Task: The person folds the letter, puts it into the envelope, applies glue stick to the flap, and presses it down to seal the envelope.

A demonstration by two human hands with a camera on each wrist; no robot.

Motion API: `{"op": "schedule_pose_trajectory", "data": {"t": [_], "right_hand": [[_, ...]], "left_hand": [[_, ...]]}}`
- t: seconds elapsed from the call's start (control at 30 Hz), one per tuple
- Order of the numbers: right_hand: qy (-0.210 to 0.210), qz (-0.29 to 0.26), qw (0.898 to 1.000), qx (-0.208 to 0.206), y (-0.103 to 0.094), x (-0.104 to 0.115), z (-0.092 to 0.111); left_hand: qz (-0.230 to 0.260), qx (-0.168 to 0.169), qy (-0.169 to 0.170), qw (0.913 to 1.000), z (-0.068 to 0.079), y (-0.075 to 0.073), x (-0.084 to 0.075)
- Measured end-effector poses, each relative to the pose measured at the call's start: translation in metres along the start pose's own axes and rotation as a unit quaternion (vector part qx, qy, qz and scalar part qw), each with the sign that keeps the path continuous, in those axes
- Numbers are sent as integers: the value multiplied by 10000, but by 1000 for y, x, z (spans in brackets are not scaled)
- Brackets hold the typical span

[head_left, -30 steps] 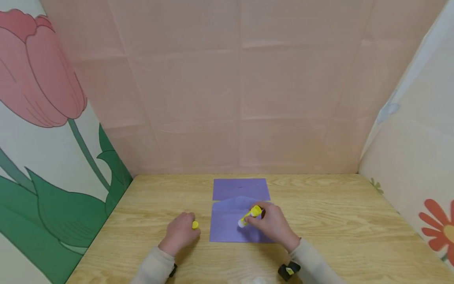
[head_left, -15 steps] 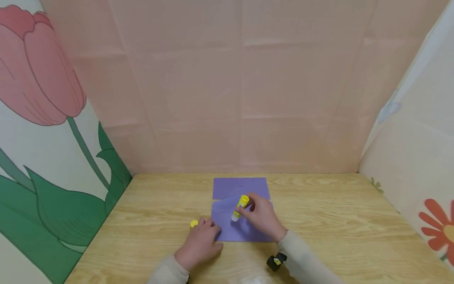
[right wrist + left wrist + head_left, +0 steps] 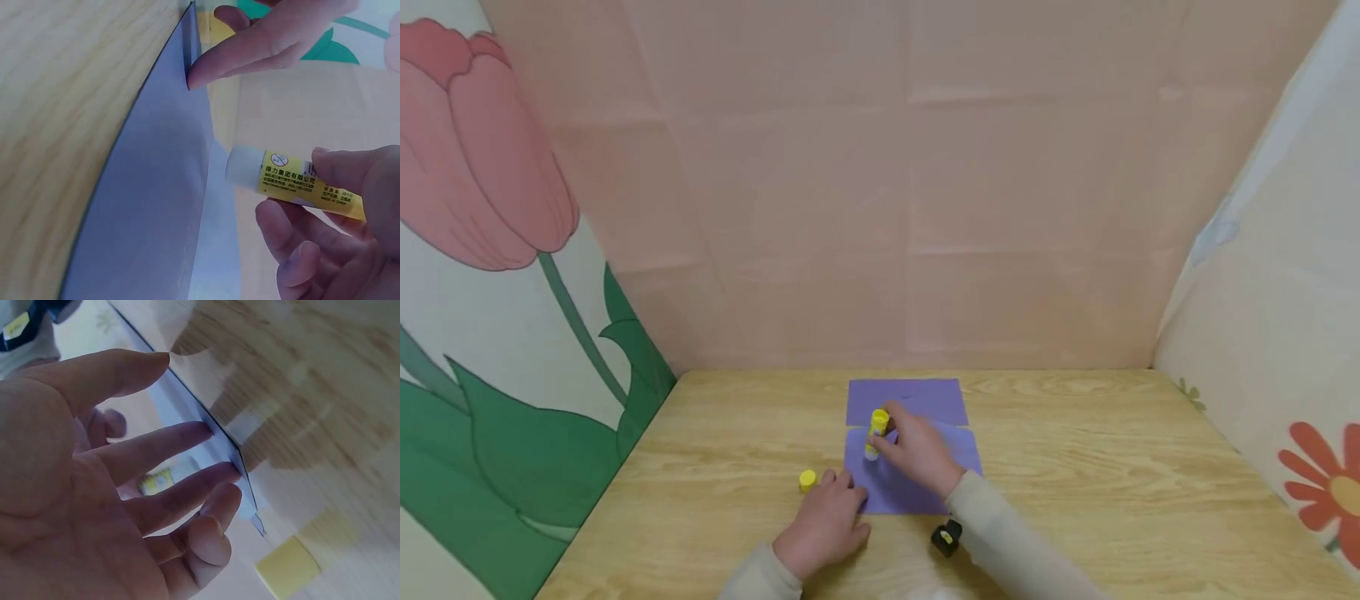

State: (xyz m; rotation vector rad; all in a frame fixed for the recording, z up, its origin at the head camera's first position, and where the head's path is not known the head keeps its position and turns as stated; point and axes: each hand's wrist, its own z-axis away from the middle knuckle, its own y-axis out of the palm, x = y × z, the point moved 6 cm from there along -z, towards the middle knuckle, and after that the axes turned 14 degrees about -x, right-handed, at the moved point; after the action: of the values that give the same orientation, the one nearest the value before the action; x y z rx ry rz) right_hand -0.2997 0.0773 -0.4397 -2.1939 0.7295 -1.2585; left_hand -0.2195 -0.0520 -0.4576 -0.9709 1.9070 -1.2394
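My right hand (image 3: 917,454) holds an uncapped yellow glue stick (image 3: 876,433) between thumb and fingers, its white end pointing down at the left part of a purple paper (image 3: 898,492). In the right wrist view the glue stick (image 3: 306,181) shows its printed label, its white end close to the paper (image 3: 150,162). My left hand (image 3: 827,521) lies at the paper's near left corner with fingers extended, fingertips touching the edge in the left wrist view. Just left of those fingers stands the yellow cap (image 3: 807,480) on the table.
A second purple paper (image 3: 917,396) lies just behind the first on the wooden table (image 3: 1075,475). Beyond the table's back edge rises a pinkish cloth wall (image 3: 880,208). Printed flower panels flank both sides. A black band with a small device (image 3: 947,538) is on my right wrist.
My left hand let go of the yellow cap, leaving it on the table, and moved right onto the paper's corner. My right hand carried the glue stick leftward over the paper.
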Motion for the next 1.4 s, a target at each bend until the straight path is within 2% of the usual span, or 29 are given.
{"op": "schedule_pose_trajectory", "data": {"t": [0.3,0.47,0.63,0.87,1.13,1.4], "right_hand": [[-152,-55,9994,314,28,14,-8],[-209,-41,9993,323,36,14,-9],[-438,49,9986,294,40,15,-10],[-601,209,9965,533,41,16,-8],[-888,174,9946,500,36,12,-3],[-713,195,9954,603,21,7,5]], "left_hand": [[149,-203,34,9997,5,-2,-4],[120,-255,89,9996,4,-2,-7],[119,-277,107,9995,2,-5,-9],[5,-418,189,9989,1,-4,-9],[44,-510,243,9984,1,-2,-9],[63,-454,177,9988,0,1,-7]]}}
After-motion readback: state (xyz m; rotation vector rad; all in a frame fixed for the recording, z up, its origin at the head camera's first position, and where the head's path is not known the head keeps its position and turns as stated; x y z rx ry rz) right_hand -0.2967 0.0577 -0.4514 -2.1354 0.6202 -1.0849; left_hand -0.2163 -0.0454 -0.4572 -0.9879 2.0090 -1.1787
